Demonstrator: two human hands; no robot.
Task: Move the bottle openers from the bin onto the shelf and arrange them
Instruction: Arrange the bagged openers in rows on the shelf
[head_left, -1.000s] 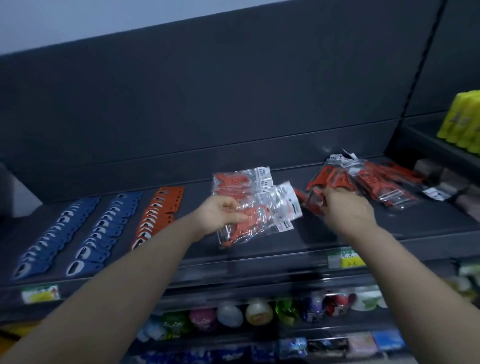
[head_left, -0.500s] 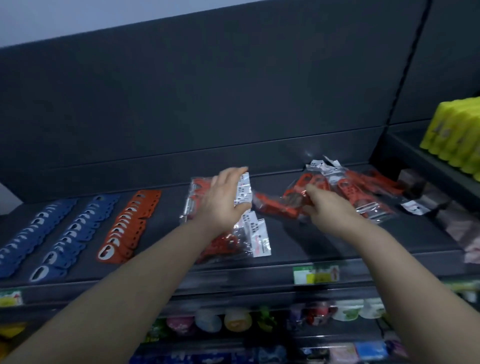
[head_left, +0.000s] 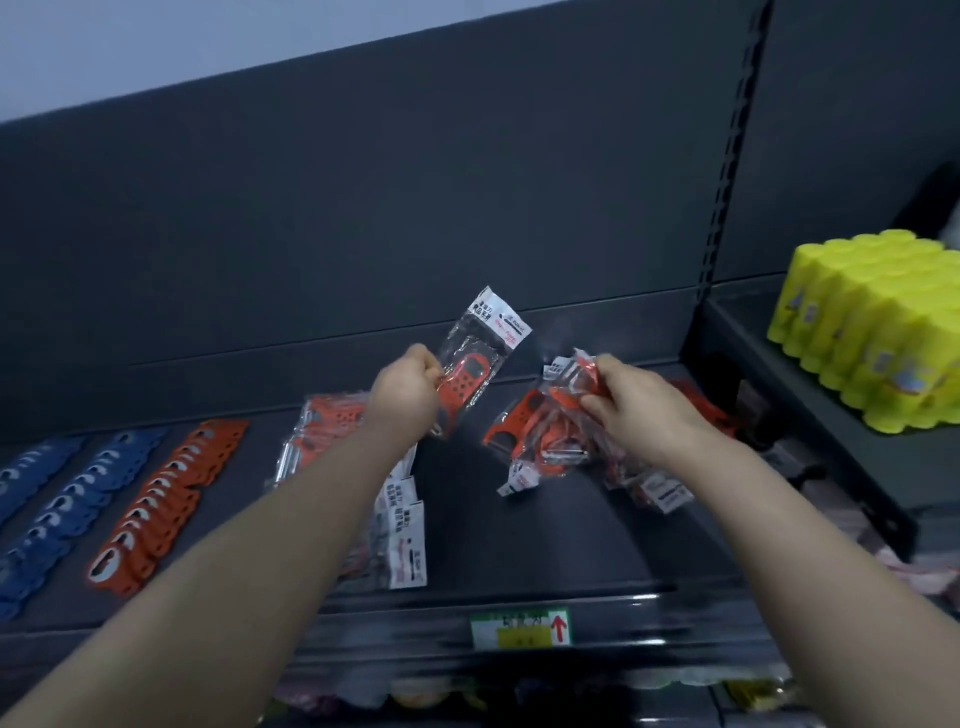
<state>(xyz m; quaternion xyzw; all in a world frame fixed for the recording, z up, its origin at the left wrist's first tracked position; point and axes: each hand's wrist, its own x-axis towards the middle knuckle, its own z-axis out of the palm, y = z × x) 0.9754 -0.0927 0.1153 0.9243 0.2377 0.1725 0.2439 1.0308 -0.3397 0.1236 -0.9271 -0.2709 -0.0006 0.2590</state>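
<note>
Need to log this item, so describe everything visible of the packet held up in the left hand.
The packet is a clear, glossy plastic sleeve with a white header card printed in dark and red, too small to read. Inside lies an orange-red flat tool with round holes. It is held in the air above the shelf, tilted, header up and to the right. Only the left hand touches it, pinching its lower left edge.

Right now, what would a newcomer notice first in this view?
At centre, the left hand holds a bagged opener up above the shelf. Beside it, the right hand grips a second packet over a loose heap of them. Neat blue rows and an orange row lie far left, and a bright yellow pack stands on the next shelf, right.
</note>
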